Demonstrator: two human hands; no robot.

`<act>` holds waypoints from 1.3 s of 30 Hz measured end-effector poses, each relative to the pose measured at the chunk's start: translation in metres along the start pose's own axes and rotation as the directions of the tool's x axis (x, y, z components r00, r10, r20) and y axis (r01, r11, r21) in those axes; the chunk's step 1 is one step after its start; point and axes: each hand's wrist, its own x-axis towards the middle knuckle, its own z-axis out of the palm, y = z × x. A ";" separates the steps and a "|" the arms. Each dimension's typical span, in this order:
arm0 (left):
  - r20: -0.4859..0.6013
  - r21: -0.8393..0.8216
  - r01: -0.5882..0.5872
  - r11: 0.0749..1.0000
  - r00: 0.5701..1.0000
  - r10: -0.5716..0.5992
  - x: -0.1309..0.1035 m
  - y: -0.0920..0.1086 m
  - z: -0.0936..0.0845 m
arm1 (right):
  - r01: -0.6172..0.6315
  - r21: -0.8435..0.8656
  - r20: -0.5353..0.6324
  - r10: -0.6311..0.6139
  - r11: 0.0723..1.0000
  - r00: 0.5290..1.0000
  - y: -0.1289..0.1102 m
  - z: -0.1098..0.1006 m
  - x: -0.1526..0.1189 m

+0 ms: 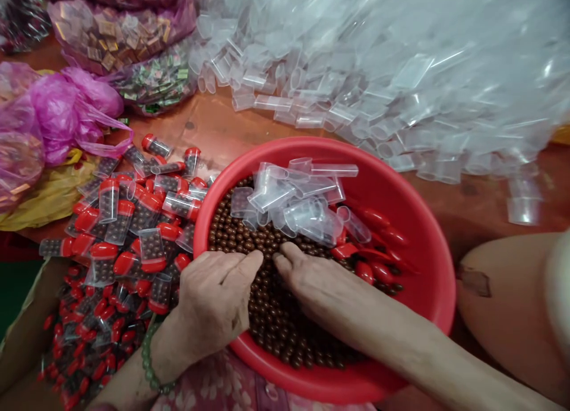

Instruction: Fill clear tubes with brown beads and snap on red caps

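Work surface: reddish-brown table (209,120), seen from above on my remote head feed; a large heap of clear plastic tubes (320,102) covers its far right, and pink plastic bags (57,114) sit at far left beside a purple bag (109,34) of small gold-toned boxes. Brown balls (276,334) lie in the left and near parts of a red plastic basin (430,253), in front of the wearer; being round, they show me no long axis. Loose tubes (307,200) rest over the balls toward the far rim, axes mixed: one at the top lies nearly level, left to right, and another at the pile's right edge tilts, its upper end pointing left. I note the left hand (218,298) over the basin's left rim, fingers curled under, thumb extended rightward; I cannot tell whether it grips anything. The right hand (320,286) reaches in from the right, fingers bunched and pointing left, tips among the balls; what they have hold of is hidden from me. Also in the basin: red plastic pieces (380,272), right of the tubes. Outside its left wall I record many red-capped tubes (120,221), filled with dark balls, piled at mixed angles.
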 end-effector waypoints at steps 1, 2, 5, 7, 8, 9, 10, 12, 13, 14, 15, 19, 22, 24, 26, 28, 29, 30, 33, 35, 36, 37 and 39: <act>0.000 0.000 0.005 1.000 1.000 -0.005 0.000 0.000 0.000 | 0.025 0.006 -0.008 -0.025 1.000 1.000 -0.004 0.000 0.004; -0.004 0.003 0.007 1.000 1.000 -0.007 0.000 -0.001 0.000 | 0.050 0.027 -0.012 -0.050 0.998 0.999 -0.007 0.001 0.009; -0.019 0.010 -0.001 1.000 1.000 0.001 -0.001 -0.001 0.001 | 0.107 0.126 -0.013 -0.106 0.986 0.994 -0.014 0.006 0.022; -0.028 0.003 -0.009 1.000 1.000 0.009 -0.002 -0.002 0.002 | 0.123 0.206 -0.024 -0.120 0.971 0.992 -0.013 0.010 0.028; -0.033 -0.004 -0.009 1.000 0.999 0.009 -0.003 -0.002 0.003 | 0.124 0.249 -0.035 -0.119 0.961 0.992 -0.012 0.012 0.030; -0.037 -0.010 -0.001 1.000 0.999 0.001 -0.003 -0.003 0.003 | 0.126 0.292 -0.050 -0.117 0.948 0.992 -0.010 0.013 0.030; -0.045 -0.017 0.010 1.000 0.999 -0.011 -0.004 -0.003 0.003 | 0.130 0.335 -0.068 -0.114 0.933 0.991 -0.007 0.013 0.031; -0.050 -0.040 0.041 0.998 0.998 -0.043 -0.005 -0.003 0.002 | 0.147 0.408 -0.108 -0.112 0.901 0.988 -0.003 0.011 0.030; -0.039 -0.064 0.072 0.995 0.996 -0.075 -0.005 -0.003 -0.001 | 0.162 0.431 -0.128 -0.118 0.887 0.985 -0.002 0.009 0.029; -0.015 -0.097 0.117 0.988 0.993 -0.119 -0.006 -0.002 -0.004 | 0.180 0.457 -0.149 -0.125 0.871 0.981 0.000 0.006 0.028; 0.025 -0.140 0.173 0.975 0.985 -0.171 -0.006 -0.001 -0.008 | 0.199 0.489 -0.172 -0.130 0.849 0.976 0.001 0.002 0.027; 0.277 -0.272 0.383 0.883 0.910 -0.309 -0.004 0.005 -0.027 | 0.265 0.649 -0.272 -0.108 0.713 0.956 0.003 -0.018 0.019; 0.435 -0.251 0.436 0.864 0.849 -0.302 0.003 0.009 -0.032 | 0.305 0.686 -0.313 -0.110 0.661 0.943 0.004 -0.032 0.010; 0.499 -0.256 0.463 0.849 0.815 -0.294 0.009 0.011 -0.029 | 0.340 0.690 -0.332 -0.138 0.639 0.933 0.004 -0.038 0.004; 0.516 -0.321 0.481 0.815 0.811 -0.275 0.016 0.011 -0.023 | 0.368 0.691 -0.351 -0.157 0.623 0.923 0.004 -0.043 0.000; 0.498 -0.421 0.477 0.771 0.832 -0.244 0.021 0.012 -0.018 | 0.381 0.690 -0.369 -0.154 0.615 0.916 0.005 -0.047 -0.005; 0.485 -0.461 0.471 0.752 0.844 -0.232 0.023 0.013 -0.016 | 0.384 0.690 -0.377 -0.148 0.614 0.914 0.005 -0.048 -0.007; 0.471 -0.490 0.462 0.739 0.854 -0.222 0.024 0.014 -0.014 | 0.385 0.690 -0.386 -0.139 0.613 0.912 0.006 -0.049 -0.009; 0.432 -0.511 0.425 0.747 0.879 -0.204 0.025 0.017 -0.012 | 0.376 0.686 -0.414 -0.091 0.624 0.906 0.005 -0.051 -0.012; 0.405 -0.509 0.405 0.760 0.891 -0.203 0.024 0.019 -0.012 | 0.376 0.678 -0.446 -0.054 0.632 0.894 0.003 -0.049 -0.012; 0.396 -0.508 0.402 0.762 0.894 -0.208 0.024 0.019 -0.011 | 0.382 0.673 -0.468 -0.035 0.634 0.883 0.002 -0.048 -0.011; 0.388 -0.505 0.405 0.762 0.895 -0.219 0.024 0.020 -0.011 | 0.390 0.668 -0.492 -0.017 0.634 0.871 0.001 -0.046 -0.010; 0.380 -0.490 0.424 0.762 0.890 -0.252 0.023 0.020 -0.011 | 0.405 0.656 -0.543 0.025 0.637 0.840 0.000 -0.041 -0.009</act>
